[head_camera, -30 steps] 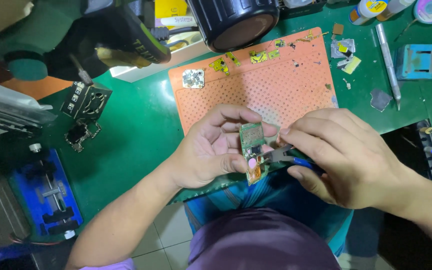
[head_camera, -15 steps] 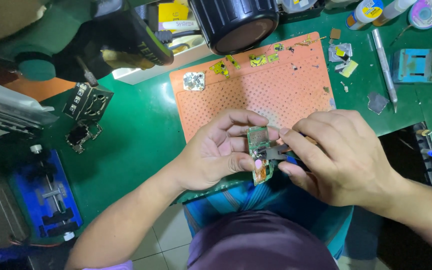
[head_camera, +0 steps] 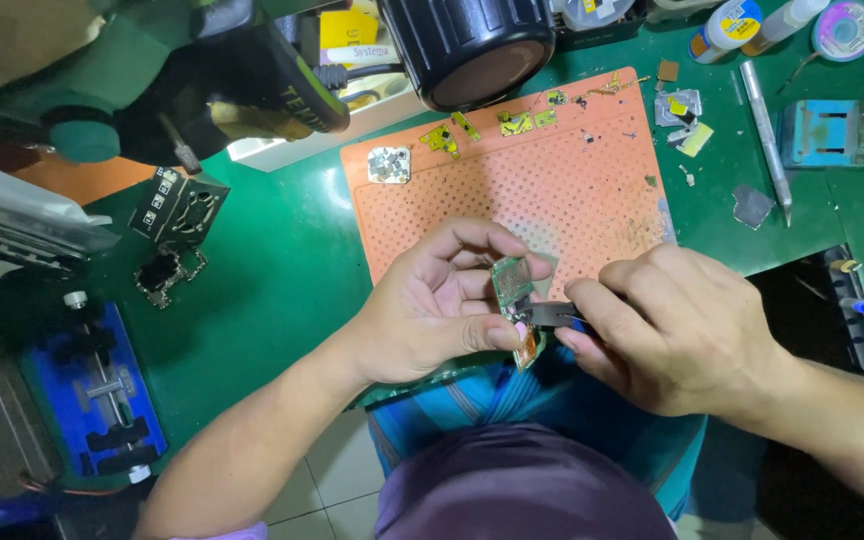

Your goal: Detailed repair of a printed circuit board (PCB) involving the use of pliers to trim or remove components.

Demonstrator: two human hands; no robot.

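While the left hand [head_camera: 432, 315] pinches a small green circuit board [head_camera: 514, 290] upright between thumb and fingers, the right hand [head_camera: 687, 330] closes around a dark metal tool [head_camera: 552, 315] whose tip touches the board.

Board and tool sit above the near edge of the green bench [head_camera: 272, 290], just in front of the orange perforated mat [head_camera: 522, 190]. Judging by the small gold and silver pieces [head_camera: 472, 135] lying along the mat's far edge, some parts are likely already off, and the board seems mid-work rather than finished, since the tool is at its face. What exactly the tip grips is too small to tell. A pen-like tool [head_camera: 764, 135] lies untouched to the right.
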